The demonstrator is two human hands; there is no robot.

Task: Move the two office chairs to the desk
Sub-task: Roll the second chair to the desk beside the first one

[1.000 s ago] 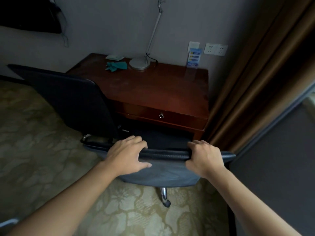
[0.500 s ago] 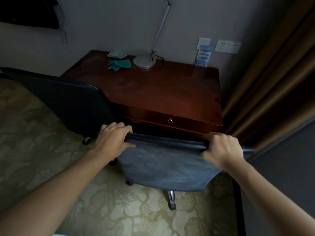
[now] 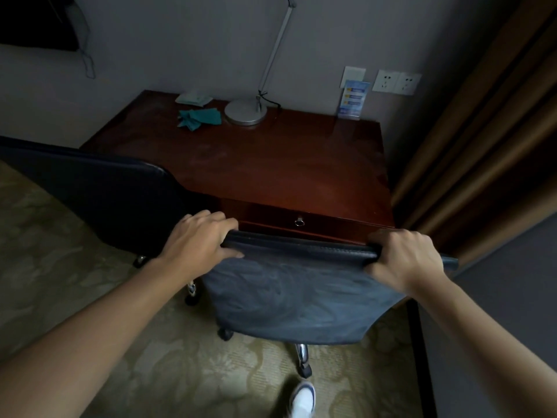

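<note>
A dark blue office chair (image 3: 295, 294) stands right in front of me, its back's top edge level with the front of the reddish wooden desk (image 3: 271, 170). My left hand (image 3: 199, 239) grips the left end of that top edge and my right hand (image 3: 404, 257) grips the right end. Its seat is hidden under the desk front. A second dark office chair (image 3: 108, 200) stands to the left, its back beside the desk's left front corner.
On the desk lie a teal cloth (image 3: 200, 117), a round lamp base (image 3: 245, 111) and a blue card stand (image 3: 352, 99). Brown curtains (image 3: 482, 140) hang close on the right. Chrome chair legs with castors (image 3: 303, 362) and my white shoe (image 3: 303, 399) are on the patterned carpet.
The near chair has rolled forward with both hands on its back, so its seat has gone under the desk. The view has moved closer to the desk.
</note>
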